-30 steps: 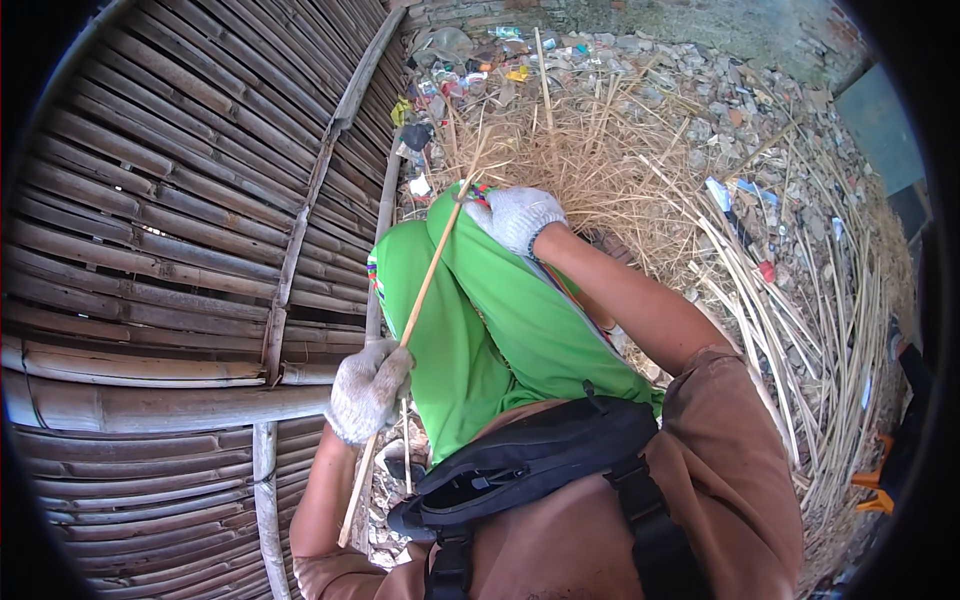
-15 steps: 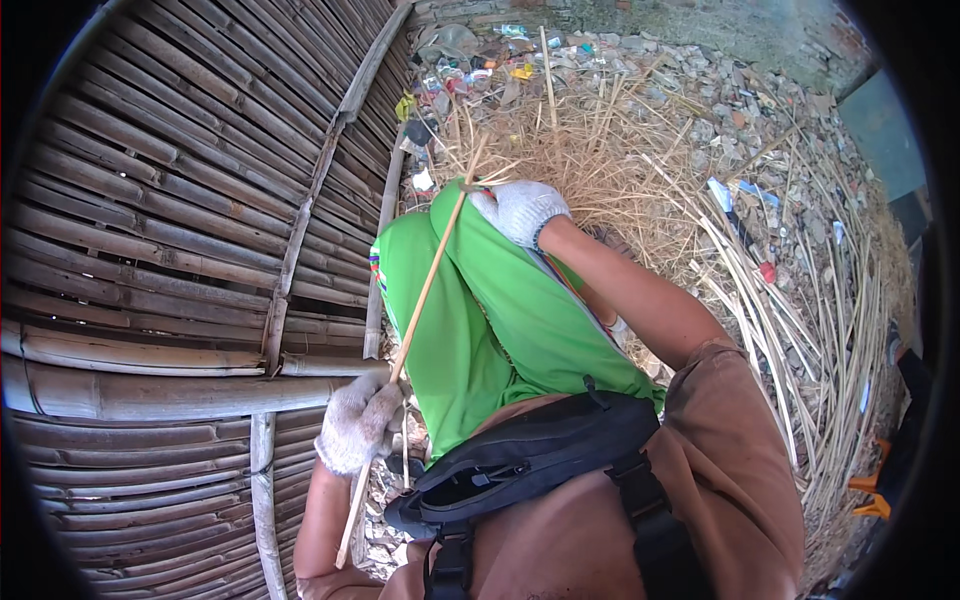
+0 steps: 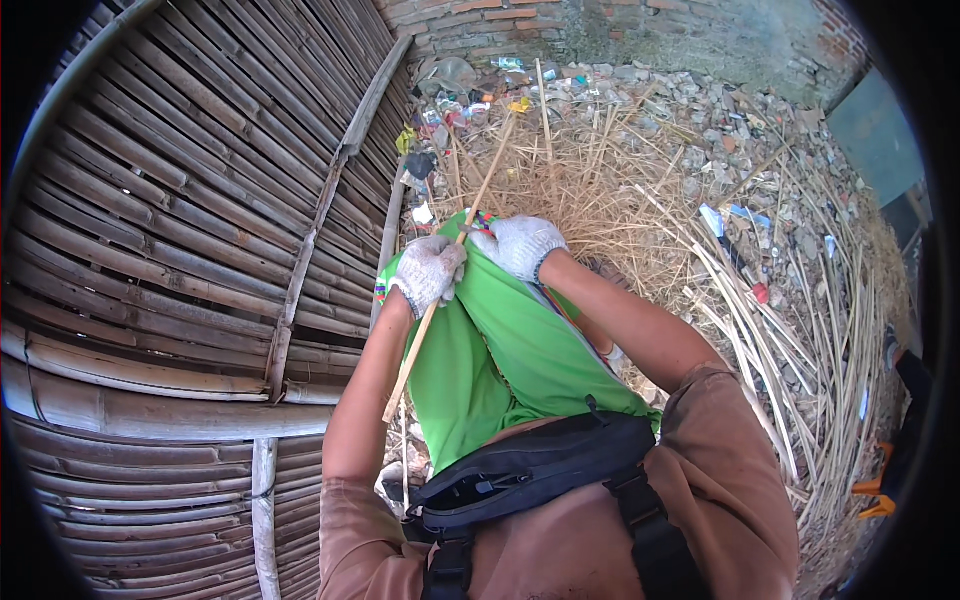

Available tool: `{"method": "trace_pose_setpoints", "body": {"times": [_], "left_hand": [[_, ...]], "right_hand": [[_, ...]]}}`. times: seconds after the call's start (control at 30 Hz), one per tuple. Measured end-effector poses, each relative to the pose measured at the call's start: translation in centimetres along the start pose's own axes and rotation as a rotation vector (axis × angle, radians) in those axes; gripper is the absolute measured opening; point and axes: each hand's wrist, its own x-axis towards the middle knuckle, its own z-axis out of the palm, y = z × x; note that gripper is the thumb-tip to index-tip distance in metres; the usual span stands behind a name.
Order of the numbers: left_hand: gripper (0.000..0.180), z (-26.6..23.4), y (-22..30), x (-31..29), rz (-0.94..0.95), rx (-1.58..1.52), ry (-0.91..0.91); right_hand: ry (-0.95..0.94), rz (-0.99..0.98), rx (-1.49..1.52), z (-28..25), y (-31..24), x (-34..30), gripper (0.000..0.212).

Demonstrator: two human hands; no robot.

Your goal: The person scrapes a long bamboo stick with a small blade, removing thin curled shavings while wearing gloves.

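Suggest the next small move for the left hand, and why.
I'd probably draw the bamboo-like strip toward the waist bag with the left hand. That hand is closed around the strip close to the right hand at the green trousers, and a long stretch extends beyond both hands over the straw.

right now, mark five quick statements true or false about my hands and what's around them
1. Your left hand grips a thin strip. True.
2. Your right hand is bare. False: it wears a pale glove.
3. The bag on your front is bright red. False: it is black.
4. The cloth between your hands and the bag is green. True.
5. The slatted wall stands on your left. True.
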Motion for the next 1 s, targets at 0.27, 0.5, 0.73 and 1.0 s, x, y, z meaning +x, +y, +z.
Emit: {"method": "trace_pose_setpoints", "body": {"times": [0.27, 0.5, 0.73, 1.0], "left_hand": [[0.031, -1.4, -0.9, -9.0, -0.055, 0.080, 0.034], [0.031, -2.7, -2.5, -18.2, -0.008, 0.166, 0.119], [0.033, -2.8, -2.4, -24.6, -0.024, 0.249, 0.100], [0.034, -2.8, -4.7, -29.4, -0.068, 0.143, 0.140]], "right_hand": [[-0.007, 0.040, 0.027, 0.6, 0.6, 0.4, 0.087], [0.020, 0.032, 0.047, 0.6, -0.2, 0.4, 0.086], [0.037, 0.070, 0.086, 0.9, 0.1, 0.4, 0.084], [0.044, 0.065, 0.089, 1.1, -0.1, 0.6, 0.081]]}}
